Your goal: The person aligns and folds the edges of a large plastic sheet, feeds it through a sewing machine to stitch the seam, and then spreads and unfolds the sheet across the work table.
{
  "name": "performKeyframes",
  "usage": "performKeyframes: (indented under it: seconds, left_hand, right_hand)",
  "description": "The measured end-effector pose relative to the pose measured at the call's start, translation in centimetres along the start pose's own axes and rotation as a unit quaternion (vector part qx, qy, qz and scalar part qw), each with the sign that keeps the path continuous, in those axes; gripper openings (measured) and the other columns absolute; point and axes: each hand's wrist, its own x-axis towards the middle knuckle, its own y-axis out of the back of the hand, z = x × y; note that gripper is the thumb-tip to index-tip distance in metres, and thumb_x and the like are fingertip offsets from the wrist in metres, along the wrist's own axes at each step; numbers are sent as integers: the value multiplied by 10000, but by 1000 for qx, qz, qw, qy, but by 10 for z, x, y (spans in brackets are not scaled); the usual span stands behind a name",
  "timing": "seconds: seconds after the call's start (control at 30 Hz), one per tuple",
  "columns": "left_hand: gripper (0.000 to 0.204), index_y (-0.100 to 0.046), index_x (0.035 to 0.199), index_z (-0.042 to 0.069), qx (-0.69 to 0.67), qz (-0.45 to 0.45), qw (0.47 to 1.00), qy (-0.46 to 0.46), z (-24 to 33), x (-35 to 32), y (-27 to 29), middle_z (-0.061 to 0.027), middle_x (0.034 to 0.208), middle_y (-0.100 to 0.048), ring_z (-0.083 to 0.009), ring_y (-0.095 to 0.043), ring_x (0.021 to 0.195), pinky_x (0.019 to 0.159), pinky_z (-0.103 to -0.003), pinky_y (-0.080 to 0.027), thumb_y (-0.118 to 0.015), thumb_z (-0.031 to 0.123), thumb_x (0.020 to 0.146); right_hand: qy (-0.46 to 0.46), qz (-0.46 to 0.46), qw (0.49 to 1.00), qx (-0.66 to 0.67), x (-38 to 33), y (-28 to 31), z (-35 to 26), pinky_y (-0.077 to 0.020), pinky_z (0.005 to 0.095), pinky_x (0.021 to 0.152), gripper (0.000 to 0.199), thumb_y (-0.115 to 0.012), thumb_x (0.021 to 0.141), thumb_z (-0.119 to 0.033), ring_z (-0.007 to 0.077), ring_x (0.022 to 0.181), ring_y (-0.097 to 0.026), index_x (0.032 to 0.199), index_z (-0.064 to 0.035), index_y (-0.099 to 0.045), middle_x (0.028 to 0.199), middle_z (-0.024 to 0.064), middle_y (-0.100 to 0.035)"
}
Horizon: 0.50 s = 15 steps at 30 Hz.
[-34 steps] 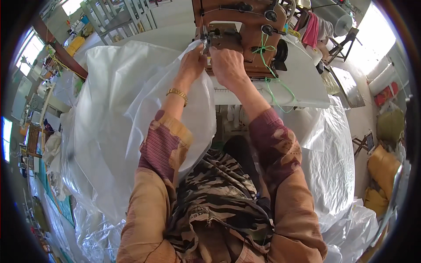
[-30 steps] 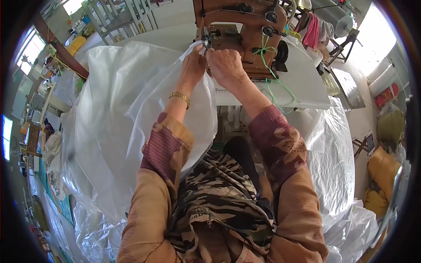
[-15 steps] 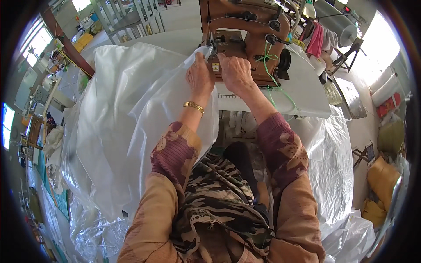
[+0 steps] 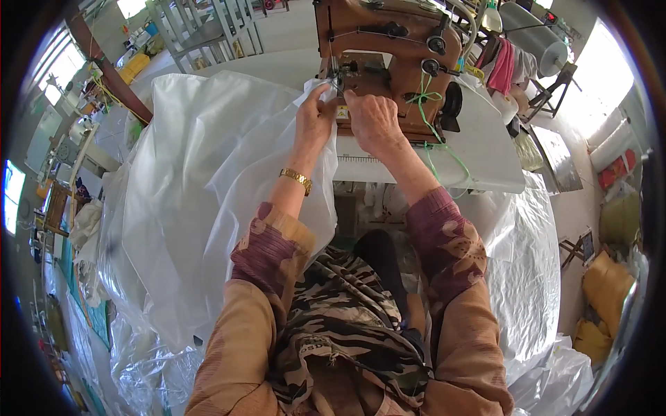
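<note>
A large translucent white plastic sheet (image 4: 173, 159) spreads over the left of the table and hangs down its front. Its edge runs up to the needle area of a brown sewing machine (image 4: 416, 76). My left hand (image 4: 316, 118), with a gold watch on the wrist, pinches the sheet just in front of the needle. Right beside it, my right hand (image 4: 377, 123) is closed, fingers curled and the index tip close to the presser foot. Whatever lies under those curled fingers is hidden. Green string (image 4: 427, 97) is tied on the machine and trails over the table's front edge.
The white sewing table (image 4: 479, 149) reaches to the right of the machine. A grey metal chair (image 4: 205, 35) stands beyond it at the left. At the right are a roll of grey material (image 4: 534, 41), a pink cloth (image 4: 501, 66) and yellow sacks (image 4: 607, 291). Shiny plastic (image 4: 524, 263) drapes at front right.
My left wrist has shifted a little to the left, and the fingers have opened out slightly around the sheet. The sheet's near edge has moved left. My right hand stays almost in place.
</note>
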Motion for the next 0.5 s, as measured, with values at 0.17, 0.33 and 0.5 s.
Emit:
performKeyframes:
  seconds: [0.17, 0.33, 0.5]
  left_hand:
    - [409, -604, 1226, 27, 133, -20, 985, -108, 13, -2, 8, -186, 765, -655, -329, -663, 723, 657, -423, -505, -679, 89, 828]
    - [397, -599, 1235, 35, 279, -62, 954, -92, 19, -3, 8, -203, 856, -680, -388, -663, 842, 723, -482, -512, -625, 66, 840]
    - [382, -612, 1212, 35, 336, -60, 936, -84, 21, -6, 10, -193, 854, -684, -381, -663, 835, 729, -482, -509, -563, 13, 833]
  right_hand:
    - [16, 6, 1000, 2, 5, -1, 1, -485, 447, 627, 169, -581, 792, -98, 321, 728, -670, 945, -25, -585, 723, 118, -658]
    - [71, 108, 991, -45, -5, -11, -4, -471, 422, 622, 201, -573, 805, -99, 303, 733, -672, 992, -26, -582, 735, 105, -662]
    - [-7, 48, 998, 39, -13, -16, 7, -487, 482, 677, 430, -606, 772, -44, 378, 673, -645, 1200, -61, -575, 678, 178, -648]
